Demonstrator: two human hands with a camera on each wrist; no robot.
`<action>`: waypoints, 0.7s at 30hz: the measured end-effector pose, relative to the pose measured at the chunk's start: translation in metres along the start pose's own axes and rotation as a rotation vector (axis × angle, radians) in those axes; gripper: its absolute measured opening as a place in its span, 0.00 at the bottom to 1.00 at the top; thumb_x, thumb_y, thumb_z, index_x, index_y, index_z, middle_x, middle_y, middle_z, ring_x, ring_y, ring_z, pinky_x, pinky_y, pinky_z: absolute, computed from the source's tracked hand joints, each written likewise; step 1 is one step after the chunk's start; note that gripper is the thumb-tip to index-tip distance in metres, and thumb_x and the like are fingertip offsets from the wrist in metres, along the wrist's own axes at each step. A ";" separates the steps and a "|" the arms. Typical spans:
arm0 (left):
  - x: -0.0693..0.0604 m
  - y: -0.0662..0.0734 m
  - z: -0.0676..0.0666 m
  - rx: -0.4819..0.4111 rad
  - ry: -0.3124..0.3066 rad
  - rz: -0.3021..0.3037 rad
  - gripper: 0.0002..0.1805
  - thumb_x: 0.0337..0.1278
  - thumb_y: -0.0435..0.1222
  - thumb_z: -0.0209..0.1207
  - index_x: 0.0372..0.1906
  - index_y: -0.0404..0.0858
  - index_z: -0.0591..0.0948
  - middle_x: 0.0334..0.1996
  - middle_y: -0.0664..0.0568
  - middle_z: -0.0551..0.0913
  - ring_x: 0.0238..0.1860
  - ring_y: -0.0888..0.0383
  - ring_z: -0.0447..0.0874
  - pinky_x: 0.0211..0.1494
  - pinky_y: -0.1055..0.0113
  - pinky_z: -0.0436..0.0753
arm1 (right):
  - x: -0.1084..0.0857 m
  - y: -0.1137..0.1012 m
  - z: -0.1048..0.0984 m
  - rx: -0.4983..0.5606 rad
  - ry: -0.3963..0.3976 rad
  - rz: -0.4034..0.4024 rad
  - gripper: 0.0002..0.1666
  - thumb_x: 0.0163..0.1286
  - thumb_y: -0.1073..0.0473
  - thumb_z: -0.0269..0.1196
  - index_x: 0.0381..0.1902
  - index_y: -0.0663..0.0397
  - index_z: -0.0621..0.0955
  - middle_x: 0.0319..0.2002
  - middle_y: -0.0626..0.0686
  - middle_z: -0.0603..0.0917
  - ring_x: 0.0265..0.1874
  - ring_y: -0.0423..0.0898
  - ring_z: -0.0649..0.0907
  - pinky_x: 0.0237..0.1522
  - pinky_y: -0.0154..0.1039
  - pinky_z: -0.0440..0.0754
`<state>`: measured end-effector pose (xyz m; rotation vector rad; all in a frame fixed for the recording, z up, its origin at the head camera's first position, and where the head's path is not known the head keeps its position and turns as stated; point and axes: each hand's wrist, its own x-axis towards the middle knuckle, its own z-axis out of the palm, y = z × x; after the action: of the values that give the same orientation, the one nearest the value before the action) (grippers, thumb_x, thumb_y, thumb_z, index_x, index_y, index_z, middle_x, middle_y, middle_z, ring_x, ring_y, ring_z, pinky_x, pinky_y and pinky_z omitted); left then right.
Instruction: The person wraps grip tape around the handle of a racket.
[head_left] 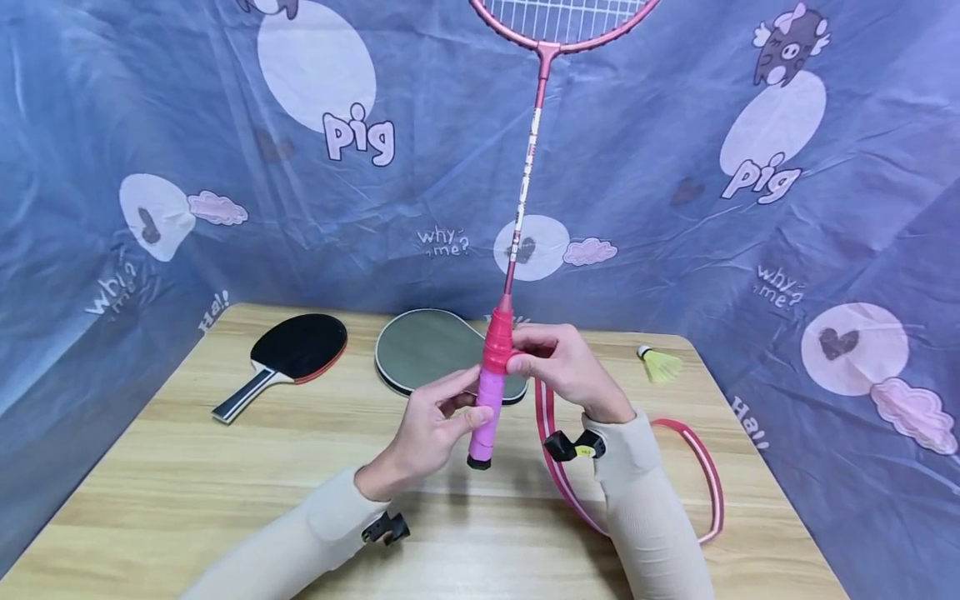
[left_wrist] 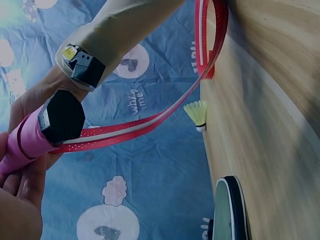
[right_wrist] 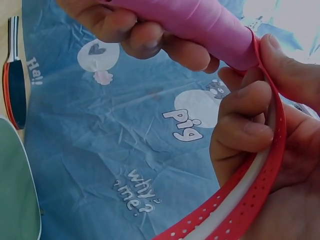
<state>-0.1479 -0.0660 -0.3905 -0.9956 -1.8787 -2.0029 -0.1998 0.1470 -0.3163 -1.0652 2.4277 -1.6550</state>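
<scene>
A badminton racket [head_left: 527, 171] stands nearly upright, its red head running out of the top of the head view. My left hand [head_left: 426, 427] holds the lower handle, wrapped in pink-purple, between thumb and fingers; the black butt cap [left_wrist: 62, 119] shows below. Higher on the handle is a red wrapped section [head_left: 498, 337]. There my right hand [head_left: 561, 364] pinches a perforated red grip tape [right_wrist: 254, 202] with a white centre strip. One edge of this tape meets the handle. Its loose length hangs from the right hand and curves down to the table.
A table tennis bat [head_left: 298, 348] with a black face lies at the left of the wooden table [head_left: 187, 500]. Behind my hands is a grey-green paddle-shaped item [head_left: 423, 350] with a white edge. A yellow shuttlecock [head_left: 660, 365] lies back right. Blue printed cloth [head_left: 435, 192] encloses the table.
</scene>
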 end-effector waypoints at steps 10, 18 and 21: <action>0.001 0.004 -0.004 -0.090 -0.145 -0.072 0.28 0.66 0.24 0.58 0.70 0.23 0.68 0.57 0.27 0.80 0.52 0.67 0.82 0.56 0.71 0.84 | -0.003 0.000 -0.003 0.091 -0.063 -0.005 0.18 0.65 0.64 0.70 0.47 0.75 0.84 0.40 0.40 0.88 0.34 0.36 0.84 0.37 0.31 0.85; 0.004 0.003 -0.009 -0.145 -0.236 -0.136 0.29 0.68 0.26 0.57 0.71 0.24 0.67 0.62 0.28 0.79 0.57 0.67 0.83 0.60 0.69 0.84 | -0.007 -0.001 -0.005 0.175 -0.111 0.052 0.19 0.64 0.67 0.69 0.52 0.71 0.83 0.43 0.43 0.91 0.34 0.41 0.89 0.36 0.44 0.90; 0.004 0.003 -0.010 -0.172 -0.247 -0.153 0.28 0.68 0.26 0.57 0.71 0.22 0.67 0.62 0.27 0.78 0.58 0.67 0.82 0.61 0.69 0.83 | -0.007 -0.002 -0.004 0.192 -0.119 0.037 0.23 0.65 0.62 0.71 0.53 0.72 0.83 0.46 0.42 0.91 0.36 0.41 0.89 0.36 0.43 0.90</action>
<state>-0.1528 -0.0743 -0.3853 -1.2289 -1.9841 -2.2515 -0.1950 0.1536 -0.3155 -1.0505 2.1522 -1.7186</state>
